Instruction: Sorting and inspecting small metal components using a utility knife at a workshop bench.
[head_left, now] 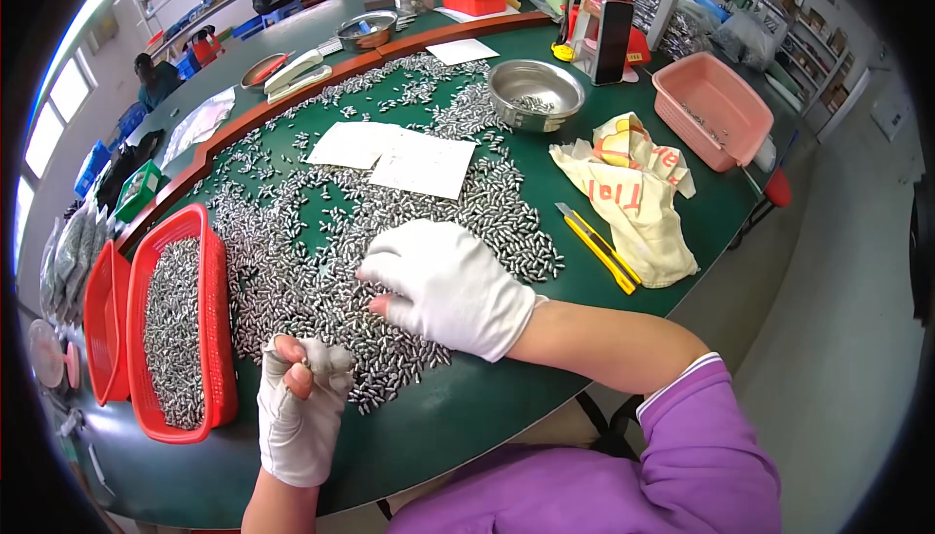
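Note:
Many small silver metal parts, short and rounded like capsules, lie in a wide heap on the green tabletop. My left hand, in a white glove with bare thumb and index tips, is closed in a pinch at the heap's near edge. A tiny shiny metal part shows between those tips, mostly hidden. Over the middle of the heap, my right hand reaches palm down in a similar glove. Its thumb and index tip are apart, touching or just above the parts; the other fingers are partly hidden.
Left of the heap stands a red basket filled with parts, beside another red basket. White papers lie on the heap. Rightward are a yellow cutter knife, cloth bag, steel bowl, phone and pink basket.

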Available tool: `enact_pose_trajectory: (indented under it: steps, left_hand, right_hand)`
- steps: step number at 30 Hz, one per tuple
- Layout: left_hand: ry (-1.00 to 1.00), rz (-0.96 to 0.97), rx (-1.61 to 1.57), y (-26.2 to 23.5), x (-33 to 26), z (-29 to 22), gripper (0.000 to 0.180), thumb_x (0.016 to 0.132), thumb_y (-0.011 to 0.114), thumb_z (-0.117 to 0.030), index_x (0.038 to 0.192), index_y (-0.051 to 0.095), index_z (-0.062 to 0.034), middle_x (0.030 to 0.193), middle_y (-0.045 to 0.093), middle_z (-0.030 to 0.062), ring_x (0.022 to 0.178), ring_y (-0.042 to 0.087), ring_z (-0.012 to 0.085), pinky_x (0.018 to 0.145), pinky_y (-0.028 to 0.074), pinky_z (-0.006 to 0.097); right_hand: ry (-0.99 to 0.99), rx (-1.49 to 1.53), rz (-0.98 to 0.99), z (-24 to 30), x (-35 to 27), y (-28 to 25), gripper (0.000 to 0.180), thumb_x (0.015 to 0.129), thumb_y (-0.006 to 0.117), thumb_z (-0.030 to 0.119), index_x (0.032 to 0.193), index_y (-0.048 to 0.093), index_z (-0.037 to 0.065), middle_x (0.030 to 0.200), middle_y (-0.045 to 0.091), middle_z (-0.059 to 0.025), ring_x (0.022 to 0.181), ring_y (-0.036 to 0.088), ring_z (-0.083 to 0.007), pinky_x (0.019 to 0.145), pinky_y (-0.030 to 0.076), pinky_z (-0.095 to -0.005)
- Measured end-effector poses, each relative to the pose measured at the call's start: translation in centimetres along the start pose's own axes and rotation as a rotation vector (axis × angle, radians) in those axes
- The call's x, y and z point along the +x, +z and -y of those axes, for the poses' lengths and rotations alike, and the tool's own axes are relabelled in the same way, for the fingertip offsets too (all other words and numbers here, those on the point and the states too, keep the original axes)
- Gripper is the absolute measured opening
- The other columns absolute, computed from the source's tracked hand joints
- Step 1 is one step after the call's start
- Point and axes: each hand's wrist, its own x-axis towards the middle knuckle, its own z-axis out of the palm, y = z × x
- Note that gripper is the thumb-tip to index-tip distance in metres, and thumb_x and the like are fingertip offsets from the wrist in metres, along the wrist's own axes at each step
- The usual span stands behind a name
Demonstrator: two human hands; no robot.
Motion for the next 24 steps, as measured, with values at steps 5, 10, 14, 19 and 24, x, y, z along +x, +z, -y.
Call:
enact_pose_trajectory:
  steps: [5, 10, 14, 19, 24]
  left_hand:
    - [-0.074, 0.01, 0.053, -0.7, 0.1, 0.1, 0.021, 0.089, 0.073, -0.025, 0.104, 0.06, -0.0163, 0.085, 0.046, -0.0001, 0.085, 0.046, 0.0186, 0.075, 0.041, 0.029]
    - [-0.14, 0.062, 0.017, -0.8, 0.8, 0.0, 0.022, 0.092, 0.07, -0.027, 0.106, 0.056, -0.0165, 0.08, 0.043, -0.001, 0.078, 0.043, 0.0177, 0.072, 0.04, 0.028]
    - [-0.183, 0.043, 0.037, -0.8, 1.4, -0.1, 0.023, 0.093, 0.068, -0.029, 0.105, 0.055, -0.0146, 0.081, 0.05, 0.0007, 0.077, 0.05, 0.018, 0.069, 0.043, 0.028]
    - [-0.284, 0.134, 0.11, -0.5, 1.4, -0.6, 0.026, 0.097, 0.063, -0.03, 0.11, 0.054, -0.0092, 0.087, 0.056, 0.0044, 0.075, 0.058, 0.0185, 0.064, 0.046, 0.028]
    - [-0.354, 0.138, 0.054, -1.7, 0.7, 0.3, 0.03, 0.098, 0.059, -0.033, 0.117, 0.055, -0.0099, 0.087, 0.057, 0.0055, 0.058, 0.047, 0.0142, 0.054, 0.037, 0.026]
  right_hand:
    - [0.04, -0.111, 0.108, -2.3, -0.9, 1.2, 0.03, 0.079, 0.072, 0.027, 0.103, 0.069, 0.009, 0.105, 0.064, -0.0079, 0.1, 0.061, -0.0286, 0.088, 0.05, -0.0415]
    - [0.049, -0.011, 0.072, -2.4, -0.5, 0.7, 0.016, 0.079, 0.07, 0.017, 0.093, 0.071, 0.009, 0.099, 0.066, -0.0064, 0.096, 0.063, -0.0265, 0.087, 0.051, -0.0388]
    - [0.047, 0.026, -0.061, -2.0, 0.1, -0.1, 0.01, 0.076, 0.074, 0.011, 0.086, 0.071, 0.008, 0.088, 0.066, -0.0051, 0.087, 0.064, -0.0254, 0.078, 0.052, -0.0358]
    - [0.055, 0.114, 0.041, -1.3, -0.3, 0.0, 0.01, 0.076, 0.074, 0.011, 0.085, 0.072, 0.009, 0.087, 0.066, -0.0057, 0.085, 0.064, -0.0257, 0.076, 0.052, -0.0355]
    - [0.051, 0.101, 0.224, -0.5, -0.6, 0.1, 0.01, 0.077, 0.073, 0.015, 0.085, 0.071, 0.01, 0.088, 0.065, -0.006, 0.088, 0.063, -0.0262, 0.078, 0.052, -0.0377]
